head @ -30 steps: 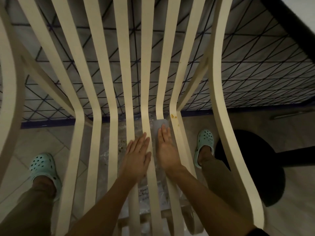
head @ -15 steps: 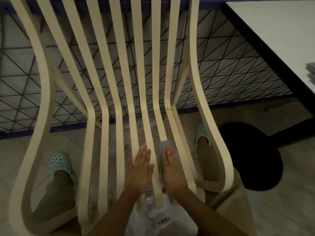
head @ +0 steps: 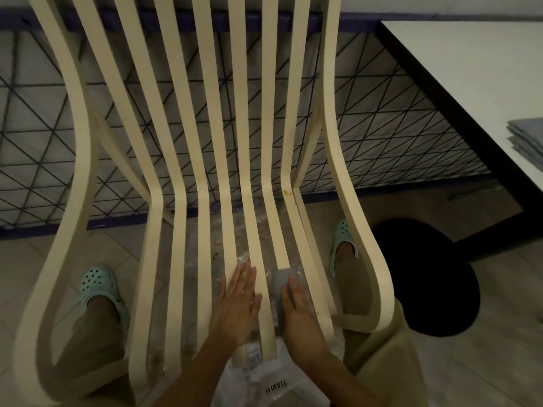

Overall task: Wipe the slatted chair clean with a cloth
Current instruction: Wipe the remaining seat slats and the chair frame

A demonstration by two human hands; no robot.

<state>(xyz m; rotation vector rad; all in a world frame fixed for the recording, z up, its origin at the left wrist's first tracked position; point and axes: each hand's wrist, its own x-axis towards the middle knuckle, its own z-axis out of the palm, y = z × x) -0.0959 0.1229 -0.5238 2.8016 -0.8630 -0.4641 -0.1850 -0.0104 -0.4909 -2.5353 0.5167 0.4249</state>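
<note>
1. Slatted chair: cream, with an orange-brown spot.
2. Cloth: grey.
3. Clogs: mint green, dotted with holes.
4. Mesh panel: black triangular lattice over pale grey.
5. Table: white top, black edge.

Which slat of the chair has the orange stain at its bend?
The rightmost thin slat, just inside the curved right frame, one slat right of the one under the cloth. No other bend shows it.
</note>
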